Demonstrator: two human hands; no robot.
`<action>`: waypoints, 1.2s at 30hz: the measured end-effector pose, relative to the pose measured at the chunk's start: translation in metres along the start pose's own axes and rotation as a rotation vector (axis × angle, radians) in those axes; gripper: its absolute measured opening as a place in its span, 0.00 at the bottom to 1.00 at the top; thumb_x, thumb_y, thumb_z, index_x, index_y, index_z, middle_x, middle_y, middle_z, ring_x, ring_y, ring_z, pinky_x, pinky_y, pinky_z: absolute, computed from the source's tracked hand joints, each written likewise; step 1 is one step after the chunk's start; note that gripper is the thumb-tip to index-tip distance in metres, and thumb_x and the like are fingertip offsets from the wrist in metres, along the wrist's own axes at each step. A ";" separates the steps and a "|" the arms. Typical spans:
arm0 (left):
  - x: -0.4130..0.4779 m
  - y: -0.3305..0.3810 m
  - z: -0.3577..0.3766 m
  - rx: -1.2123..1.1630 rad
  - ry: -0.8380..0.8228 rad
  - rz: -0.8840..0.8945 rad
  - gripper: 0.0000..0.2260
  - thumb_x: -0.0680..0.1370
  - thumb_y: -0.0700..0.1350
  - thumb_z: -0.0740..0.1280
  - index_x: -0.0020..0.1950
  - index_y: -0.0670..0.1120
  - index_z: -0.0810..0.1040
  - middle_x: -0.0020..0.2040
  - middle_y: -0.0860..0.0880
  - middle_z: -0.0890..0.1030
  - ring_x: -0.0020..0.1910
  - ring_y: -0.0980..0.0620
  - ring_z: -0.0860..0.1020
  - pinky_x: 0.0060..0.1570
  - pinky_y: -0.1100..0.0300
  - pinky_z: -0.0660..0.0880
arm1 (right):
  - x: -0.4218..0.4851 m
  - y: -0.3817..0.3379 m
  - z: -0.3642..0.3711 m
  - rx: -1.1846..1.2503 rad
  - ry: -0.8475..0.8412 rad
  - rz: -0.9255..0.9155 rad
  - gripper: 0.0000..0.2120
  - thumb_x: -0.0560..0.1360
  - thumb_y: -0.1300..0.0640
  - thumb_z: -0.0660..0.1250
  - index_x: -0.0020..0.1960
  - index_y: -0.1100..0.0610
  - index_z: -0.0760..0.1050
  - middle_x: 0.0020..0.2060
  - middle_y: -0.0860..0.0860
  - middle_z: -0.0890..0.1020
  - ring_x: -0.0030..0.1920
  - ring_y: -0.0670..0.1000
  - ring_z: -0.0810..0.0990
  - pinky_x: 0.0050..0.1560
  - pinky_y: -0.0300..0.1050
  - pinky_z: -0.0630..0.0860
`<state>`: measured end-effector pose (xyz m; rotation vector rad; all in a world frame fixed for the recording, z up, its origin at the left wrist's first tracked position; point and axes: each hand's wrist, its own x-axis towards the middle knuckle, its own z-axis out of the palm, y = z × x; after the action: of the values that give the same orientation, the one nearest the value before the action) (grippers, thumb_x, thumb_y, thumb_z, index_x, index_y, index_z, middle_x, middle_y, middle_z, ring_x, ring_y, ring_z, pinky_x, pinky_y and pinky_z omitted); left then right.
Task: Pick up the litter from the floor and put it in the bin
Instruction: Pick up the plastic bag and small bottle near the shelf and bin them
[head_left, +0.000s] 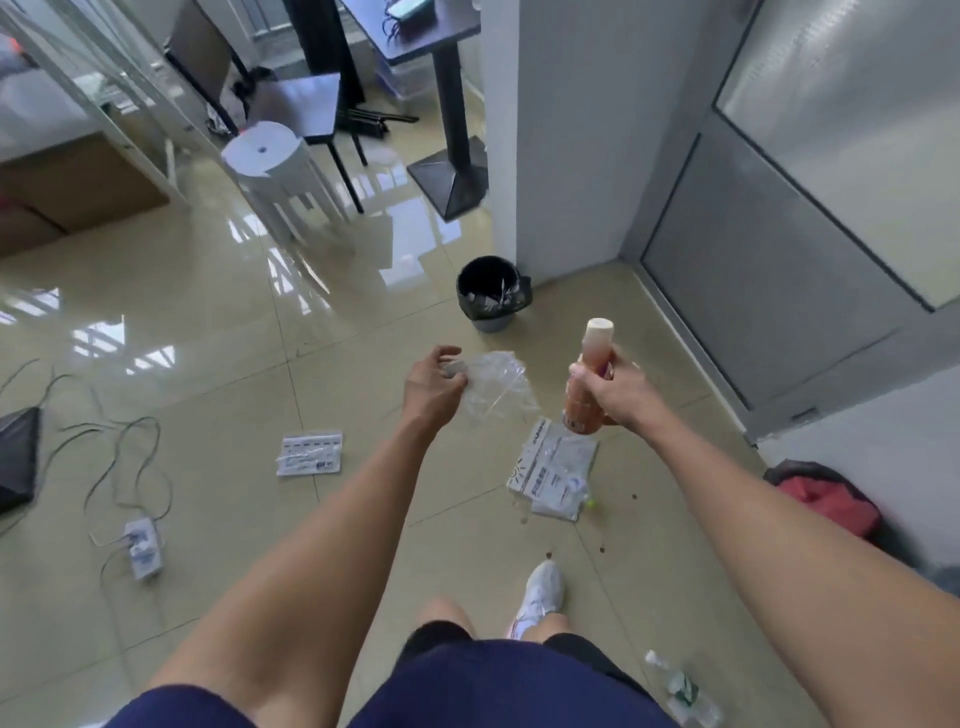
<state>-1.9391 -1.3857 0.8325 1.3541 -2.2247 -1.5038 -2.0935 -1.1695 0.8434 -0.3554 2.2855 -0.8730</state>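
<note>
While both hands carried litter, the black round bin (493, 291) stood ahead
Left hand (434, 384) pinched crinkled clear plastic wrap (493, 384); right hand (613, 387) clasped orange bottle (589, 384); the light wrap might drift wide

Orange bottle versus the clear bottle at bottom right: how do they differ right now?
The orange bottle is held upright in the right hand; the clear bottle lies on its side on the floor. The orange bottle looks opaque with a pale cap, the clear bottle see-through with a green label. Neither is in the bin yet.

The floor (208, 291) is glossy tile, mirror-bright. Crinkled clear plastic wrap (493, 384), a smooth plastic bottle (589, 379), a bin (491, 299) lined with shiny black film.
</note>
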 end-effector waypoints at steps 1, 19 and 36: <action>0.017 0.012 0.003 -0.007 0.007 -0.010 0.16 0.78 0.38 0.68 0.65 0.49 0.80 0.55 0.48 0.83 0.52 0.49 0.83 0.53 0.55 0.83 | 0.020 -0.011 -0.009 0.012 -0.004 -0.011 0.23 0.77 0.35 0.65 0.67 0.45 0.71 0.61 0.56 0.78 0.60 0.60 0.80 0.61 0.63 0.79; 0.441 -0.016 0.054 -0.058 -0.056 -0.426 0.16 0.79 0.41 0.62 0.66 0.46 0.80 0.58 0.46 0.83 0.49 0.50 0.76 0.48 0.61 0.71 | 0.426 -0.168 0.023 -0.237 -0.059 0.018 0.15 0.74 0.51 0.73 0.55 0.48 0.70 0.51 0.51 0.82 0.52 0.55 0.80 0.53 0.53 0.78; 0.745 -0.140 0.259 -0.339 0.142 -0.751 0.09 0.80 0.42 0.66 0.42 0.39 0.80 0.36 0.44 0.72 0.37 0.49 0.67 0.38 0.56 0.66 | 0.801 -0.089 0.193 -0.348 -0.236 -0.131 0.20 0.73 0.60 0.70 0.62 0.43 0.82 0.45 0.44 0.85 0.45 0.44 0.80 0.40 0.27 0.70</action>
<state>-2.4350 -1.7684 0.3325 2.2022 -1.3284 -1.7889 -2.5628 -1.6965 0.4080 -0.7288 2.2042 -0.4610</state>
